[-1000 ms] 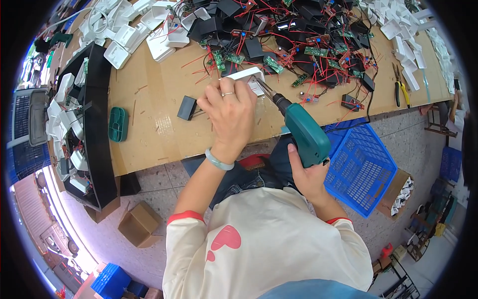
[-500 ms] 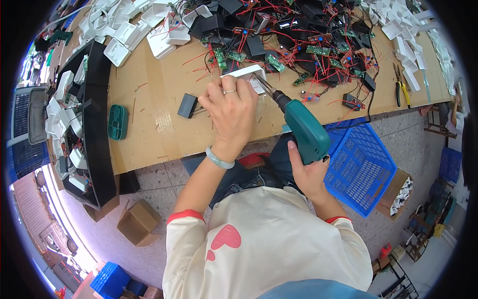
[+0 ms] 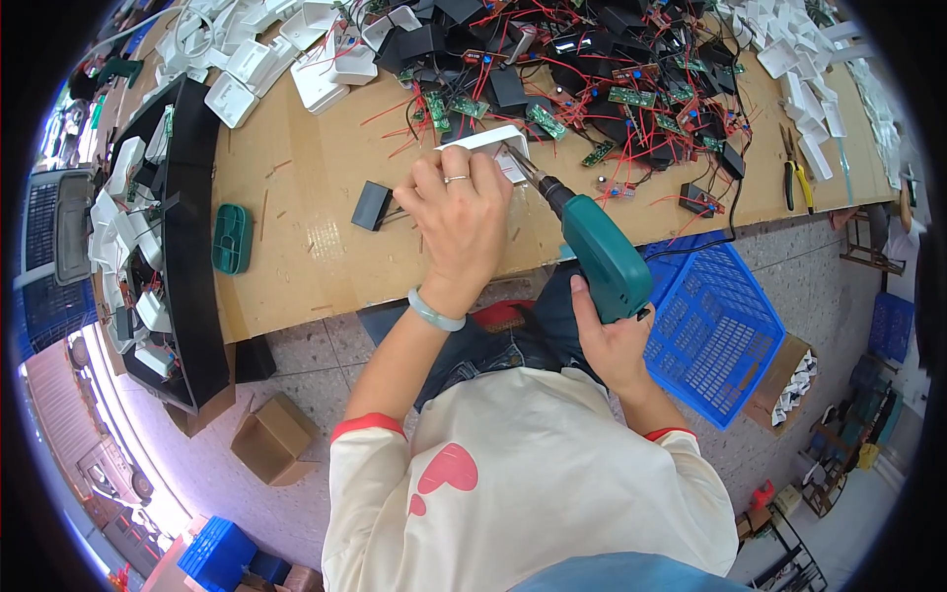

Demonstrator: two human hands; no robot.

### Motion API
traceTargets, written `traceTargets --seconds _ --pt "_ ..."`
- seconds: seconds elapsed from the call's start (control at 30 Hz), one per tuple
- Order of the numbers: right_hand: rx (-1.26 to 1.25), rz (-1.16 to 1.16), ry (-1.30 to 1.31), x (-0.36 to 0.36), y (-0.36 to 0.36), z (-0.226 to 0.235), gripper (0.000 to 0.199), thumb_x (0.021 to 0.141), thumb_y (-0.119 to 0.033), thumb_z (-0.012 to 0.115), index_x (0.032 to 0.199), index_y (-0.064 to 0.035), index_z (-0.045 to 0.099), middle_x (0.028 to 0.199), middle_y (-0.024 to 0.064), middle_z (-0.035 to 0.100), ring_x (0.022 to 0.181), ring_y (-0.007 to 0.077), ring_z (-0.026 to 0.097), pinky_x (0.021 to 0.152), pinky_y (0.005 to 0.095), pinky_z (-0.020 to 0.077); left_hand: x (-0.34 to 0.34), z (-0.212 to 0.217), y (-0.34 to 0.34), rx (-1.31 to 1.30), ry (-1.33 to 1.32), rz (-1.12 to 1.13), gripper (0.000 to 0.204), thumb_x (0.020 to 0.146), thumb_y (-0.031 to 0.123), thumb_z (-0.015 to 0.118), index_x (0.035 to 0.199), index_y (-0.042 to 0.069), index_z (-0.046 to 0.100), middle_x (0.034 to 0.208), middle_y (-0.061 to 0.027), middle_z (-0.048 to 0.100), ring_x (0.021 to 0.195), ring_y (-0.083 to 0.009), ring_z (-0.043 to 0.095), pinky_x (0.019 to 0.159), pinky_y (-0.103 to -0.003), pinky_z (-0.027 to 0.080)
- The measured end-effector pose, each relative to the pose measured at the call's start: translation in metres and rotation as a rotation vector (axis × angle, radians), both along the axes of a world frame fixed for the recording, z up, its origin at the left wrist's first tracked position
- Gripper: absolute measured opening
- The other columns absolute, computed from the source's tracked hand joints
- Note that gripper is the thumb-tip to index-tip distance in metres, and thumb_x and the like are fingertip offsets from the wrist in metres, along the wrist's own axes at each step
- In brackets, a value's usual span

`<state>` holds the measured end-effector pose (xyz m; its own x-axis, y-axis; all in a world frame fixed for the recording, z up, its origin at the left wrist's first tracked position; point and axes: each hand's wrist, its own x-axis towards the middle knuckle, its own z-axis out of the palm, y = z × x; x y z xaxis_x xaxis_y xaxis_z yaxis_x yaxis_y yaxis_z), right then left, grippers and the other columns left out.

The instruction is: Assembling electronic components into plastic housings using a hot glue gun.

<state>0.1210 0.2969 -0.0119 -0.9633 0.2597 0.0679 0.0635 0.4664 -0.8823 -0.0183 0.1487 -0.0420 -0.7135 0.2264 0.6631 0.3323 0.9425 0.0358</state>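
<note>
My left hand, fingers curled, grips a white plastic housing near the table's front edge. The fingers hide part of the housing and whatever lies under them. My right hand is wrapped round the handle of a green soldering gun. Its metal tip points up and left into the open housing, close to my left fingers; whether it touches anything inside I cannot tell. Left of my left hand lies a black box, with thin leads running from it toward that hand.
Black boxes with red wires and green circuit boards are heaped at the back. White housings lie back left and back right. A black bin, green tray, pliers and a blue crate stand around.
</note>
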Motion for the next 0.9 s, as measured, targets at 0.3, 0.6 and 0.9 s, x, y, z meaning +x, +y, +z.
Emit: traceTargets --seconds 0.3,0.6,0.9 --pt "0.119 0.072 0.096 0.004 0.003 -0.008 0.029 0.089 -0.003 0.071 0.114 0.0013 0.057 0.082 0.0095 0.069 0.068 0.0146 0.067 0.064 0.0278 0.0525 0.003 0.001 -0.001 -0.018 -0.044 0.007 0.013 0.076 0.015 0.071 0.081 0.008 0.061 0.091 -0.0078 0.054 0.091 -0.0285 0.052 0.078 -0.044 0.036" --pt "0.011 0.013 0.013 0.006 -0.001 -0.003 0.029 0.090 -0.003 0.070 0.114 0.0016 0.057 0.083 0.0084 0.068 0.068 0.0118 0.064 0.065 0.0265 0.0517 0.003 0.002 -0.001 -0.026 -0.085 0.012 0.013 0.078 0.017 0.072 0.084 0.009 0.064 0.094 -0.0085 0.056 0.095 -0.0299 0.052 0.080 -0.044 0.035" --pt "-0.077 -0.091 0.196 0.004 -0.005 0.003 0.014 0.089 -0.002 0.071 0.101 0.0037 0.066 0.079 0.0036 0.066 0.066 0.0094 0.058 0.059 0.0264 0.0463 -0.001 -0.001 -0.001 -0.004 -0.015 0.000 0.013 0.076 0.014 0.070 0.077 0.007 0.059 0.090 -0.0074 0.051 0.088 -0.0274 0.050 0.078 -0.044 0.037"
